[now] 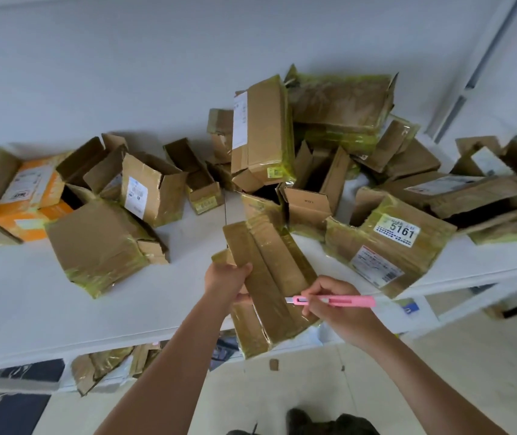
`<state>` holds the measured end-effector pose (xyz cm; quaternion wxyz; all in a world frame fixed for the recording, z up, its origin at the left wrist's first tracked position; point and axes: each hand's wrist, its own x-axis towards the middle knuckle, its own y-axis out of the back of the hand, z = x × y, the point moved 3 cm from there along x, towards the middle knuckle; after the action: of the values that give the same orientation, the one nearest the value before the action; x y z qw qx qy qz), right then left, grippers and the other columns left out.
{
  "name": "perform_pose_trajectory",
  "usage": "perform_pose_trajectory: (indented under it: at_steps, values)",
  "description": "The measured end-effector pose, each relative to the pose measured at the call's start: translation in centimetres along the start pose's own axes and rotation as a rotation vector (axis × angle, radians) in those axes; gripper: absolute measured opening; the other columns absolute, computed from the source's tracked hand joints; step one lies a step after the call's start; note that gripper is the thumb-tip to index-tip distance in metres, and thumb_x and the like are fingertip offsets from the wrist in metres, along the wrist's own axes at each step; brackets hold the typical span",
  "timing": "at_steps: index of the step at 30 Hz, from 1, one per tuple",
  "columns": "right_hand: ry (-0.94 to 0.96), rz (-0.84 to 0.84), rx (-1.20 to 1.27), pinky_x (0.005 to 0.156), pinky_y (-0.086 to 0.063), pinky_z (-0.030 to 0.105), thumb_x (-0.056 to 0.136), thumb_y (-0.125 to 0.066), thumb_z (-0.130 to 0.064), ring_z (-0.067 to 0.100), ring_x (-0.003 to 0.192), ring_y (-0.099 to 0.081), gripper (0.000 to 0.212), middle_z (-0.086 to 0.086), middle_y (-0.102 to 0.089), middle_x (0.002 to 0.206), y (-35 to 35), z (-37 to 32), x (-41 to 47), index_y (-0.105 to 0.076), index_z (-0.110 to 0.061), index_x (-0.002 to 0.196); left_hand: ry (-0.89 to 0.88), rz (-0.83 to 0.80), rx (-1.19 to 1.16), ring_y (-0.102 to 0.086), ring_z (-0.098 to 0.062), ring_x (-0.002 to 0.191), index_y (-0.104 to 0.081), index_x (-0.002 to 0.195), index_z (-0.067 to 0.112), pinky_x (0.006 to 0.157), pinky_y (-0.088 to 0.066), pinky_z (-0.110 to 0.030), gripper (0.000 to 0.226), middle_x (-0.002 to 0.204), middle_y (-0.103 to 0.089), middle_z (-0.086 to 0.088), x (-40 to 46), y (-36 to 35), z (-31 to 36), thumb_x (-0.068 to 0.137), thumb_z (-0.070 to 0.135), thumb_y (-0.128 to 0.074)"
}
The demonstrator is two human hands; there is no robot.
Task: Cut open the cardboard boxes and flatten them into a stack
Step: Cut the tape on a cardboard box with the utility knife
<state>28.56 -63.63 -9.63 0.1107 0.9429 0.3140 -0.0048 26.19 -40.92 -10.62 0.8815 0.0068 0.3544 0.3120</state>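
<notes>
label on taped cardboard box read "5161" | other box labels were too blurred to read

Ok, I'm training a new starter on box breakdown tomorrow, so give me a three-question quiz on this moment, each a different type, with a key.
1. True or false: the pink utility knife is in the left hand.
2. Multiple choice: where is the box being cut? A) flat on the floor B) held up over the front edge of the white table C) on top of the orange box
3. Fill in: the big number on the label of the box to the right reads ____.

Key: 1. False, the right hand holds it. 2. B. 3. 5161.
</notes>
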Motion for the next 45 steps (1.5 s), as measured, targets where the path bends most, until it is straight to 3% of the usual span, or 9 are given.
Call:
perform_pose_trajectory:
  at_steps: [3,6,10,14,22,28,37,41,45]
  values:
    - [-0.058,-0.030,-0.003,0.080,-0.054,0.054,0.091,-0.063,-0.001,0.024,0.081,-0.071,0.007,0.005,-0.074,0.081,0.0,-0.1,0.9,-0.066,-0.006,0.088,-0.063,-0.048,-0.031,-0.070,-0.024,0.071,-0.050,0.122,0.010,0.051,-0.060,-0.040,0.047,0.115,-0.057,-0.009,0.0,0.4,0.2,0.083,0.008,-0.078]
    - [-0.054,-0.020,-0.013,0.076,-0.056,0.048,0.090,-0.066,-0.004,0.025,0.081,-0.072,0.004,0.003,-0.074,0.081,-0.3,-0.5,0.9,-0.065,-0.008,0.089,-0.100,-0.111,0.028,-0.071,-0.025,0.087,-0.030,0.149,0.040,0.059,-0.062,-0.041,0.085,0.134,-0.052,-0.002,0.0,0.5,-0.2,0.084,0.013,-0.078]
    - [0.043,0.034,-0.093,0.058,-0.048,0.028,0.088,-0.069,-0.007,0.016,0.062,-0.062,0.014,0.001,-0.065,0.069,-0.8,-0.5,-0.2,-0.058,-0.012,0.080,-0.153,-0.128,0.050,-0.069,-0.020,0.084,-0.030,0.148,0.046,0.055,-0.061,-0.040,0.078,0.112,-0.058,0.001,-0.4,0.0,0.3,0.091,0.011,-0.070]
    - [0.124,0.043,-0.208,0.051,-0.045,0.032,0.088,-0.066,-0.009,0.018,0.055,-0.057,0.014,0.002,-0.060,0.064,-1.8,-0.8,-0.8,-0.055,-0.011,0.079,-0.201,-0.097,0.146,-0.066,-0.016,0.074,-0.026,0.152,0.042,0.052,-0.061,-0.040,0.075,0.096,-0.050,0.011,-0.7,-0.3,0.8,0.095,0.010,-0.064]
    - [0.225,0.100,-0.420,0.050,-0.042,0.017,0.087,-0.062,-0.011,0.016,0.061,-0.058,0.012,0.005,-0.060,0.067,-2.8,-1.5,-1.4,-0.055,-0.005,0.080,-0.217,-0.075,0.180,-0.068,-0.021,0.070,-0.030,0.151,0.041,0.041,-0.055,-0.031,0.075,0.128,-0.052,-0.007,-0.6,-0.1,1.3,0.093,0.011,-0.066]
    - [0.264,0.126,-0.409,0.049,-0.031,0.009,0.081,-0.058,-0.004,0.006,0.052,-0.048,0.012,-0.007,-0.046,0.058,-3.0,-2.0,-2.0,-0.052,-0.002,0.071,-0.208,-0.083,0.175,-0.068,-0.022,0.071,-0.030,0.150,0.042,0.041,-0.054,-0.030,0.075,0.129,-0.052,-0.008,-0.4,-0.2,1.3,0.093,0.011,-0.067]
    - [0.286,0.225,-0.410,0.043,-0.030,0.017,0.083,-0.055,-0.003,0.019,0.049,-0.047,0.018,0.000,-0.046,0.054,-3.7,-2.0,-2.4,-0.044,-0.006,0.069,-0.194,-0.080,0.178,-0.066,-0.017,0.066,-0.029,0.150,0.043,0.043,-0.055,-0.033,0.076,0.114,-0.052,0.000,-0.2,-0.2,1.3,0.093,0.009,-0.066]
    - [0.276,0.226,-0.408,0.042,-0.036,0.031,0.085,-0.054,-0.005,0.023,0.049,-0.048,0.018,0.003,-0.047,0.054,-3.7,-2.1,-2.8,-0.045,-0.007,0.070,-0.193,-0.080,0.189,-0.068,-0.017,0.061,-0.029,0.150,0.043,0.044,-0.056,-0.033,0.077,0.119,-0.055,-0.004,-0.1,-0.3,1.2,0.093,0.009,-0.066]
    - [0.272,0.228,-0.385,0.043,-0.034,0.032,0.085,-0.054,-0.005,0.024,0.049,-0.045,0.020,0.001,-0.044,0.055,-3.7,-2.4,-3.4,-0.043,-0.008,0.069,-0.193,-0.081,0.181,-0.070,-0.020,0.066,-0.029,0.150,0.043,0.046,-0.058,-0.038,0.077,0.126,-0.056,-0.007,0.0,-0.4,1.2,0.092,0.008,-0.066]
